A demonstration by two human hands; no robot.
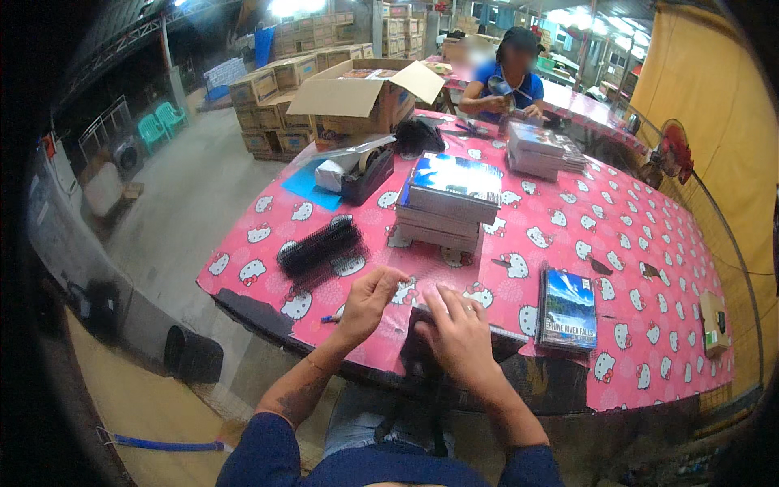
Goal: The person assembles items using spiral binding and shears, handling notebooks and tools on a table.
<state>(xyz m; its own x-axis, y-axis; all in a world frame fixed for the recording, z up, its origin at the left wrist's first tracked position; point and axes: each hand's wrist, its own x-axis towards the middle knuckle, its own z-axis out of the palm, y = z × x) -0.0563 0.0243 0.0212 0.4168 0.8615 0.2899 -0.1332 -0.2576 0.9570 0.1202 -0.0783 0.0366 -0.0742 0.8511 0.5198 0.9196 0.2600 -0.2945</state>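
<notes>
My left hand (371, 304) is raised just above the front of the pink table, thumb and fingertips pinched together. Whatever lies in the pinch, if anything, is too small to make out. Beside it, my right hand (460, 333) lies with fingers stretched out over a flat dark item (418, 345) at the table's front edge; the hand covers much of it. Beyond both hands stands a stack of books (442, 219) with a blue landscape cover on top. A smaller pile of books (568, 312) lies to the right of my right hand.
Left of the stack lie a black mesh bundle (320, 247) and a black tape dispenser (369, 174). An open carton (349, 114) stands at the far left corner. Across the table (649, 243), a person in blue (503, 81) works near another book stack (535, 150). A red fan (673, 150) stands right.
</notes>
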